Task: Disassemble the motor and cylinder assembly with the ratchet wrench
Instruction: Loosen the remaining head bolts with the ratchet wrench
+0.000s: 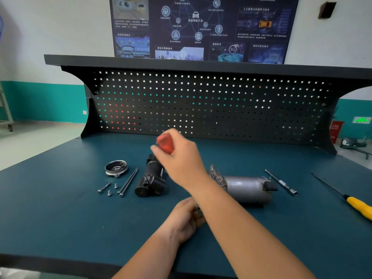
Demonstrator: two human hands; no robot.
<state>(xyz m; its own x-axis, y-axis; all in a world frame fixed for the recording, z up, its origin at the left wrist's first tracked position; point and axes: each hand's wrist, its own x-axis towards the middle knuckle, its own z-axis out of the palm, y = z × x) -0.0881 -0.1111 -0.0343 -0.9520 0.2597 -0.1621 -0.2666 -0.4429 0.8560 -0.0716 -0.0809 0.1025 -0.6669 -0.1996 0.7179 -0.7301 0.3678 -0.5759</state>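
Closest to you, your left hand (186,218) rests low over the teal bench mat (60,208), fingers curled round a small grey piece (198,210); your right forearm hides most of it, so what it is cannot be told. That forearm crosses from lower right toward upper left, and your right hand (179,158) is raised above the parts, clenched round a smooth red handle (165,142), blurred, with the rest of the tool hidden.

Under that hand lies the black cylinder (151,179), its long axis running away from you and leaning slightly right, round end face toward you. To its right the grey motor (246,188) lies on its side, axis left to right, matt metal barrel with a black plug at the right end.

Left of the cylinder lie two long bolts (128,182), three short screws (109,192) and a shallow round metal cap (116,168). Right of the motor lie a slim steel extension bar (281,183) and a yellow-handled screwdriver (358,206).

Behind stands a black perforated pegboard (201,105).
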